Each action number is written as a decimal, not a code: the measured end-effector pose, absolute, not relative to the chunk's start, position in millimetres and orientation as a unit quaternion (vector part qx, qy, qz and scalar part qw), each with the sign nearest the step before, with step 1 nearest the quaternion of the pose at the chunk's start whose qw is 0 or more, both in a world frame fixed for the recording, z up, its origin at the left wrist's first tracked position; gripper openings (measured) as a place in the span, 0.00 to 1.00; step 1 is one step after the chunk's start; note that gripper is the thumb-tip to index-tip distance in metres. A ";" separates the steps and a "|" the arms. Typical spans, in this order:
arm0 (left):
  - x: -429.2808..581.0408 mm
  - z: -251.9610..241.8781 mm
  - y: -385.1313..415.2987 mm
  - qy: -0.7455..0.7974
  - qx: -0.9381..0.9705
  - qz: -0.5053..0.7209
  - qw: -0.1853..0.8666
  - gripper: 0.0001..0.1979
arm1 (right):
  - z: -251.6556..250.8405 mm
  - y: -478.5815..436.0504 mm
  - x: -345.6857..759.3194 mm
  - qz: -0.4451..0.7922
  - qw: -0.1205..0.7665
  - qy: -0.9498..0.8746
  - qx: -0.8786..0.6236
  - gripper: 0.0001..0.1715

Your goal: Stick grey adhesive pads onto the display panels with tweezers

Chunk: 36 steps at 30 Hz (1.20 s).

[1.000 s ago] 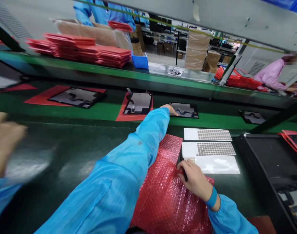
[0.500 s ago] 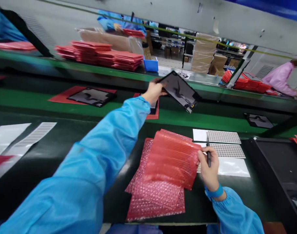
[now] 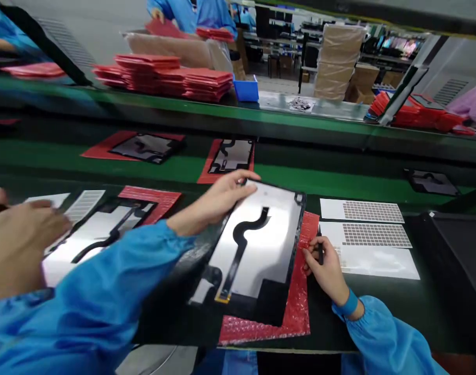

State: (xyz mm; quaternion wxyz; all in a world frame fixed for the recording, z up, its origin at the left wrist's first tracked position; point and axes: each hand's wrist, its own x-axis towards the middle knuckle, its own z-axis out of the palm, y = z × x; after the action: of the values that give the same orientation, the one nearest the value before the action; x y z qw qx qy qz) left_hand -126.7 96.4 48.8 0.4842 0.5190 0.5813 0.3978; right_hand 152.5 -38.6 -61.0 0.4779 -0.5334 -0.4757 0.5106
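Note:
My left hand [image 3: 222, 198] grips the top left edge of a tablet screen panel [image 3: 269, 245], its grey-white back facing up with a curved black flex cable. The panel is tilted over red bubble-wrap bags [image 3: 300, 312], covering most of them. Just right of it, my right hand [image 3: 327, 268] holds slim black tweezers [image 3: 320, 252] upright in curled fingers. Its fingertips are at the right edge of the bubble wrap; I cannot tell if they pinch it. Beyond that hand lie white sheets of small square stickers [image 3: 373, 234].
A co-worker's blurred hands [image 3: 26, 234] work at left over another screen panel [image 3: 100, 234] on red wrap. More panels [image 3: 233, 156] rest on the green belt [image 3: 292, 169] behind. Red pouches [image 3: 147, 75] are stacked on the far shelf. A black tray [image 3: 456, 250] stands at right.
My left hand has brought the screen panel from over the belt down and nearer, above the bubble wrap. My right hand moved slightly left. A co-worker's hands and another panel have appeared at left.

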 end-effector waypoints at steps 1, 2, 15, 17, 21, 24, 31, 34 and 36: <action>-121.1 32.0 88.3 0.570 0.528 0.373 0.506 0.22 | -61.8 -39.6 154.3 0.518 0.470 -0.472 -0.536 0.19; -115.8 16.3 82.0 0.556 0.538 0.355 0.525 0.23 | -62.1 -40.4 157.2 0.524 0.465 -0.468 -0.539 0.20; -108.4 -54.1 47.5 0.599 0.514 0.346 0.507 0.29 | -23.9 -18.1 282.8 0.457 0.496 -0.448 -0.587 0.31; -106.2 -56.3 40.0 0.624 0.514 0.347 0.475 0.28 | -26.2 -15.7 289.7 0.465 0.474 -0.454 -0.594 0.31; -104.4 -53.0 34.1 0.658 0.515 0.327 0.442 0.28 | -34.2 -19.1 291.6 0.489 0.439 -0.463 -0.594 0.30; -111.0 -37.7 36.9 0.698 0.571 0.245 0.356 0.34 | -35.1 -27.3 292.8 0.487 0.421 -0.474 -0.601 0.26; -81.2 -5.3 28.5 0.578 0.794 0.162 0.097 0.31 | -39.5 -18.0 297.9 0.434 0.436 -0.503 -0.607 0.23; -36.0 -21.5 11.1 0.365 0.897 0.160 0.188 0.29 | -43.5 -5.9 297.8 0.429 0.417 -0.513 -0.615 0.25; -8.3 -35.5 0.3 0.269 0.936 0.125 0.192 0.34 | -44.7 -1.7 298.1 0.434 0.409 -0.513 -0.618 0.26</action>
State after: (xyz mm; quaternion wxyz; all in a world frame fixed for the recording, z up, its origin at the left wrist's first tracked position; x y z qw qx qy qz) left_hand -8.3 0.3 -35.5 0.1916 0.9357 0.2687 0.1249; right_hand 298.1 -1.7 -44.7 0.4088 -0.6176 -0.5126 0.4344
